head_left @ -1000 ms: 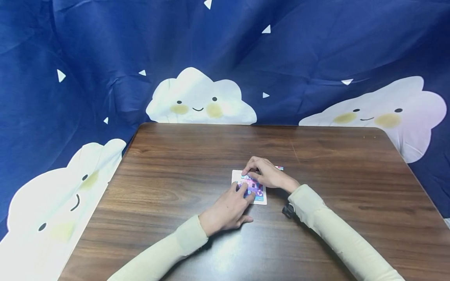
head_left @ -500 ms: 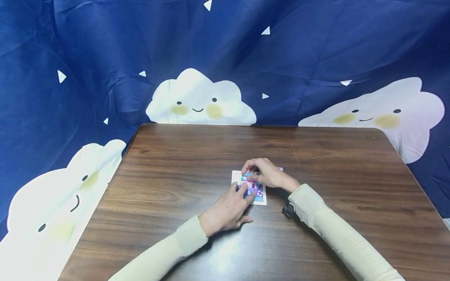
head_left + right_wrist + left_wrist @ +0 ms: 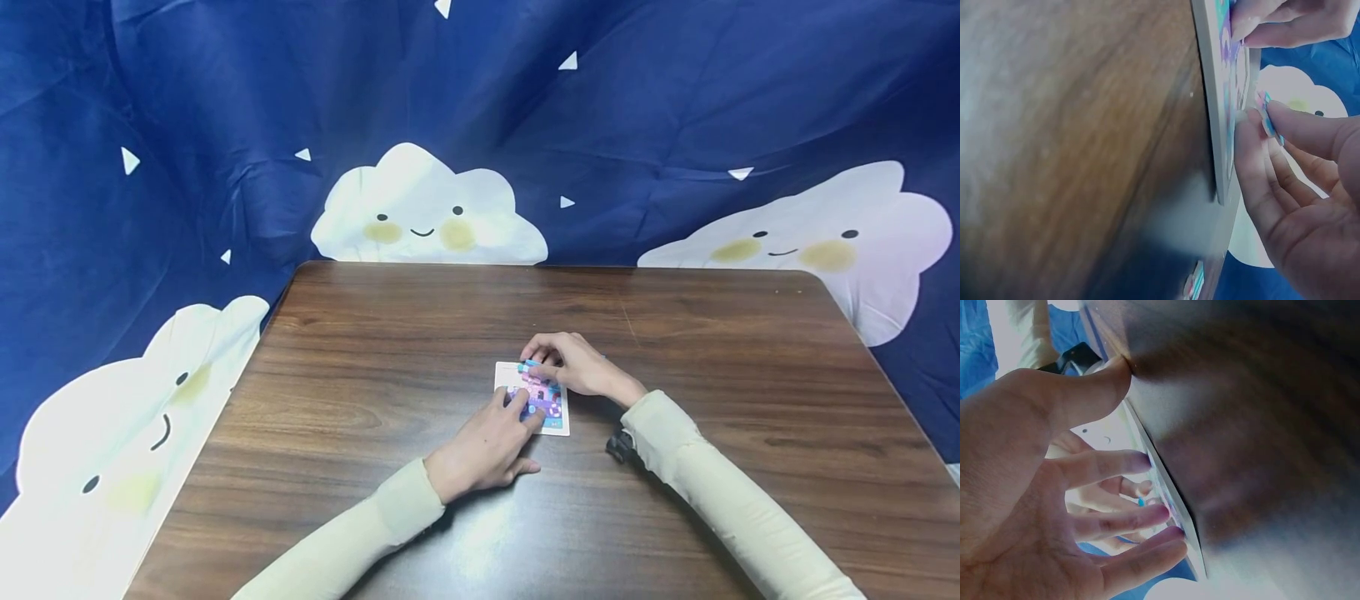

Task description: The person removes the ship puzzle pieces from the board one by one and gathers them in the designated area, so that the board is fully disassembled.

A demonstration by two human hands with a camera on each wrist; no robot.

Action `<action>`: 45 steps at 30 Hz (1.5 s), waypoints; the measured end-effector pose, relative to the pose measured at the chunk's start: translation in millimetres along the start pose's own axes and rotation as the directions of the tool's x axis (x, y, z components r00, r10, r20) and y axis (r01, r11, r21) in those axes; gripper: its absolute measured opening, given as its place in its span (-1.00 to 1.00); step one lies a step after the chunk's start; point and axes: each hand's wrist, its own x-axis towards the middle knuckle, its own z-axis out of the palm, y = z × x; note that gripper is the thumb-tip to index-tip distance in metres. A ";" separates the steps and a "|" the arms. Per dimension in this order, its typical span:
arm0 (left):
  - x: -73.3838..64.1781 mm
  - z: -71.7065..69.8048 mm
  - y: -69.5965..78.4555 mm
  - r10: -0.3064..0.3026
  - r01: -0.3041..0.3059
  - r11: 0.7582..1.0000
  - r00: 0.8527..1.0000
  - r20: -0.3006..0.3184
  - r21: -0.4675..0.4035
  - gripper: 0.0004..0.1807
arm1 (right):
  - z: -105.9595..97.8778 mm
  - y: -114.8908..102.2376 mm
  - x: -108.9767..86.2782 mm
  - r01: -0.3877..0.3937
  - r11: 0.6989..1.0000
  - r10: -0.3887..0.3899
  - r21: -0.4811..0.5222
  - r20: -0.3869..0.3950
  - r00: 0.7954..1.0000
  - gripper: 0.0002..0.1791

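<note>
A small jigsaw puzzle with a white tray (image 3: pixel 554 431) and a pink, purple and blue picture lies flat on the table. My left hand (image 3: pixel 477 448) rests its spread fingertips on the picture, thumb off to the near side. At the far side of the tray, my right hand (image 3: pixel 581 367) pinches a puzzle piece (image 3: pixel 1267 119) between thumb and index finger. Blue and pink show on the piece, which is tilted on edge beside the tray's surface. The right fingers hide part of the picture in the head view.
Another colourful puzzle piece (image 3: pixel 1196 281) lies on the table to the right of the tray, mostly hidden behind the right hand in the head view. The brown wooden table (image 3: pixel 360 350) ends at a blue curtain (image 3: pixel 615 125) with clouds.
My right hand has shifted slightly back and right, and the piece it pinches now stands tilted up near the tray's far edge. The left hand stays in place.
</note>
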 end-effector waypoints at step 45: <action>-1.2 -2.7 -0.9 -0.031 0.031 0.998 1.000 -0.004 -0.048 -0.23 | -62.9 37.8 -47.6 -0.246 0.968 0.251 0.046 -0.140 0.958 -0.82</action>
